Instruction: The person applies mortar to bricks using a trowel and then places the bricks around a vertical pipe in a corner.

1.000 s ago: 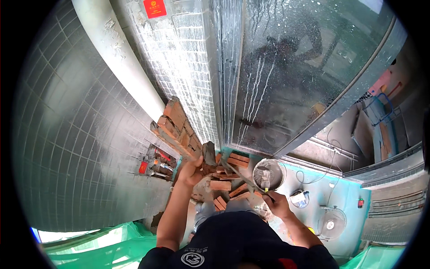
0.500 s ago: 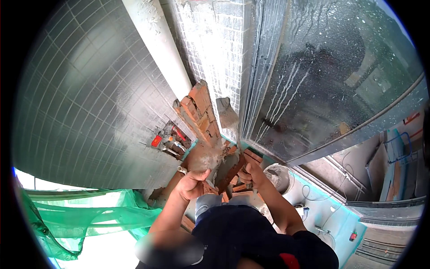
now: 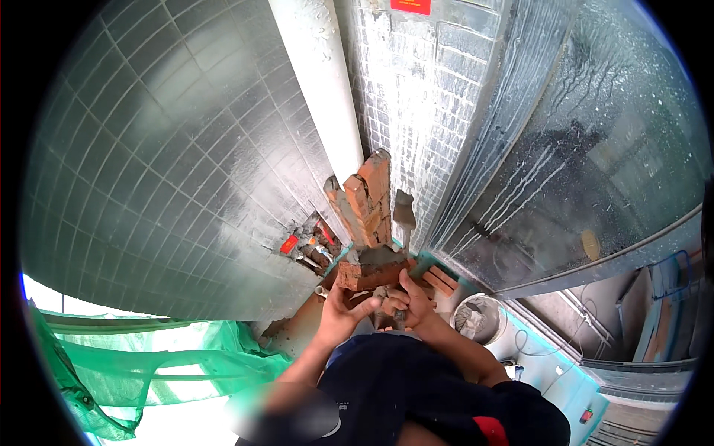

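My left hand (image 3: 341, 316) grips the left end of a red brick (image 3: 379, 278), with grey mortar visible along its top. Close on the right, my right hand (image 3: 411, 303) is wrapped round the handle of a trowel (image 3: 404, 213), whose mortar-smeared blade points away from me. The brick hides part of the trowel's shank, and the right fingers come up near the brick's underside. Just beyond stands a narrow upright stack of bricks (image 3: 378, 189) with mortar in its joints, in the corner by a white pipe (image 3: 318, 82).
A wall recess (image 3: 316, 249) with pipe ends lies left of the brick stack. Loose bricks (image 3: 440, 280) and a mortar-stained bucket (image 3: 476, 318) sit to the right. Green netting (image 3: 171, 364) hangs at lower left; a splashed glass panel (image 3: 573, 201) rises on the right.
The view has shifted, with the scene lying further right. My hands have come closer together, and the brick has turned from slanting to nearly level across in front of me.
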The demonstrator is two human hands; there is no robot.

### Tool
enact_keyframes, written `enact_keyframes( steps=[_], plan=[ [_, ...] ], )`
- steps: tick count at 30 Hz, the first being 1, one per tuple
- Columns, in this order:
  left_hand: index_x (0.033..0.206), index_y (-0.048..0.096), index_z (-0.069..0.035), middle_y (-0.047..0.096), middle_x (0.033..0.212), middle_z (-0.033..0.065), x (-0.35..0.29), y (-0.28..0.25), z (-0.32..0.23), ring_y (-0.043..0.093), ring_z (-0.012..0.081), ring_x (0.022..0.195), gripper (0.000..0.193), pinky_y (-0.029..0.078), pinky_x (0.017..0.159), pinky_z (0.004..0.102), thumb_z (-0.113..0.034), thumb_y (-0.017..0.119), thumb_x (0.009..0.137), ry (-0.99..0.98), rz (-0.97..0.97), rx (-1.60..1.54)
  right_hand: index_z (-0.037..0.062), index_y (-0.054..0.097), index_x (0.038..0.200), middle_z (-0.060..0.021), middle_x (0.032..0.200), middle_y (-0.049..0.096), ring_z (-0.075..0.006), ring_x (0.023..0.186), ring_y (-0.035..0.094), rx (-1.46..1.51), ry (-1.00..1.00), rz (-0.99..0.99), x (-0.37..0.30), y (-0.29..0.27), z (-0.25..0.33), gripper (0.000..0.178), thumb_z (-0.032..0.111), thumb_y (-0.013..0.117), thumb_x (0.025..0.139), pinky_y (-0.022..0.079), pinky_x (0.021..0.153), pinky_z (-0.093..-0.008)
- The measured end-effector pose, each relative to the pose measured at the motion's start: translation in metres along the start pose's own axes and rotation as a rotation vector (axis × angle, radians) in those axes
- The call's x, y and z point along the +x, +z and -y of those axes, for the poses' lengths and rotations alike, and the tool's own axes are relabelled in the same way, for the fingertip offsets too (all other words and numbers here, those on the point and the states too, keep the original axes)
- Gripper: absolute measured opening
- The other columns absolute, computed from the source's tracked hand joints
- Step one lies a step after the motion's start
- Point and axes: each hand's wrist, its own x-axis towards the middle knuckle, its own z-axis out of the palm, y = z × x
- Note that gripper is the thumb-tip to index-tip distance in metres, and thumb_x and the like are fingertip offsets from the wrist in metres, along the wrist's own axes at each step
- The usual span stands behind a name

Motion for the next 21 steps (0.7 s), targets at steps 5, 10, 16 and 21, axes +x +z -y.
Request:
enact_keyframes(
  steps=[5,10,16,21],
  plan=[
    [0.111,0.061,0.004,0.068,0.1,0.0057,0.028,-0.008,0.007,0.062,0.0113,0.09,0.032,0.049,0.082,0.0267,-0.008,0.073,0.084,0.149,-0.223,0.051,0.0152,0.054,0.1,0.0086,0.077,0.048,-0.0027,0.051,0.036,-0.088,-0.016,-0.087,0.022,0.016,-0.005,0.021,0.036,0.057,0.096,0.033,0.047,-0.0175],
    [0.101,0.065,0.003,0.069,0.094,0.0039,0.054,-0.038,0.018,0.061,0.0095,0.084,0.021,0.049,0.078,0.0263,-0.008,0.072,0.084,0.209,-0.418,0.056,0.0117,0.052,0.118,-0.0036,0.111,0.062,-0.0034,0.052,0.033,-0.307,-0.099,-0.129,0.028,0.011,0.005,0.035,0.037,0.057,0.095,0.032,0.049,-0.019],
    [0.092,0.067,0.001,0.068,0.086,0.0019,0.124,-0.103,0.013,0.059,0.0078,0.075,0.016,0.049,0.07,0.0244,-0.011,0.073,0.083,0.197,-0.637,0.103,0.0062,0.048,0.124,-0.013,0.122,0.058,-0.0045,0.05,0.032,-0.523,-0.222,-0.512,-0.018,-0.037,0.015,0.042,0.036,0.057,0.096,0.029,0.045,-0.0206],
    [0.078,0.068,0.002,0.068,0.073,0.0038,0.174,-0.121,0.015,0.059,0.0083,0.064,0.021,0.048,0.062,0.0252,-0.018,0.076,0.08,0.213,-0.757,0.284,0.0072,0.049,0.117,-0.012,0.117,0.061,-0.0043,0.047,0.031,-0.424,-0.329,-0.642,-0.069,-0.07,0.021,0.035,0.035,0.056,0.096,0.027,0.043,-0.0203]
  ],
)
